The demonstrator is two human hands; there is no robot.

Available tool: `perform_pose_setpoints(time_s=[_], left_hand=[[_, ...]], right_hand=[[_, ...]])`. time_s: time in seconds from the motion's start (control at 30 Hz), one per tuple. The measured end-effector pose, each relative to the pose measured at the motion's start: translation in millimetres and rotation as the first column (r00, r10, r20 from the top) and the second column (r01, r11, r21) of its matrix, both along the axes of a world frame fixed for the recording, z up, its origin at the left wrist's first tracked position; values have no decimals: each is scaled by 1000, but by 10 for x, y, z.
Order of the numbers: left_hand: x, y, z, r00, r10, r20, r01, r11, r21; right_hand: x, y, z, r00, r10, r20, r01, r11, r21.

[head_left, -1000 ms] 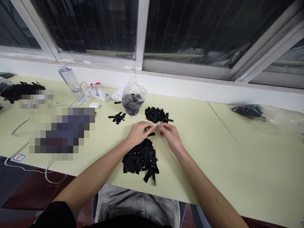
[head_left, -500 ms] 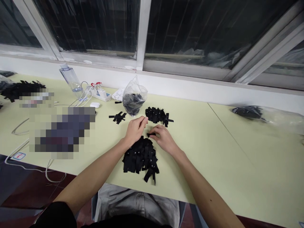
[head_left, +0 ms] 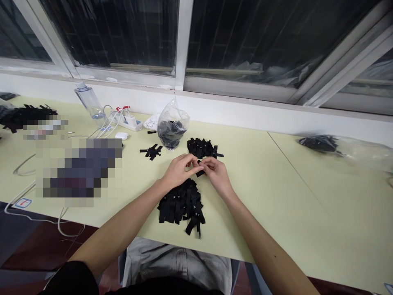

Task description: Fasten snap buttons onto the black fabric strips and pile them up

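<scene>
Between my two hands, just above the table, is a small black fabric strip. My right hand pinches it between thumb and fingers. My left hand meets it from the other side, its thumb and forefinger closed at the strip's upper end. Close below my hands lies a large pile of black fabric strips with small white marks on some. A smaller pile of black strips sits just beyond my fingertips. Left of it are several loose black strips.
Behind the piles stands a clear plastic bag with black pieces inside. To the left are a water bottle, a power strip with white cables, a white case and a blurred-out area. Another plastic bag lies far right.
My left hand has moved right and slightly down, and its fingers now meet the black fabric strip in my right hand. The right hand has risen slightly and moved right.
</scene>
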State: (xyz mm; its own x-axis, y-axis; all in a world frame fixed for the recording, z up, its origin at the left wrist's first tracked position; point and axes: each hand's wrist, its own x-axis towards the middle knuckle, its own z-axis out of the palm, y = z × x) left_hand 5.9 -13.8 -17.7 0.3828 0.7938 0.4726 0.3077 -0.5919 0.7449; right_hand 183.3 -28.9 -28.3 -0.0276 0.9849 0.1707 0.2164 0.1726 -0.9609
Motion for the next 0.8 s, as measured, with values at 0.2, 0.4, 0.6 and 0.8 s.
perform_pose_setpoints(time_s=[0.2,0.4,0.6,0.8], left_hand=[[-3,37,-58,997,-64,-53,66,997,45],[1,51,-80,993,-43,-107,51,996,71],[-26,92,-98,985,11,-171,3,997,82],[-44,124,-127,978,32,-208,-4,991,132]], right_hand=[[-55,-18,-46,984,-20,-177,15,999,-33],[-91,-29,-31,972,-57,-227,49,998,-42],[-97,-30,-27,965,-104,-242,104,994,-13],[-106,-31,-6,972,-124,-201,127,992,3]])
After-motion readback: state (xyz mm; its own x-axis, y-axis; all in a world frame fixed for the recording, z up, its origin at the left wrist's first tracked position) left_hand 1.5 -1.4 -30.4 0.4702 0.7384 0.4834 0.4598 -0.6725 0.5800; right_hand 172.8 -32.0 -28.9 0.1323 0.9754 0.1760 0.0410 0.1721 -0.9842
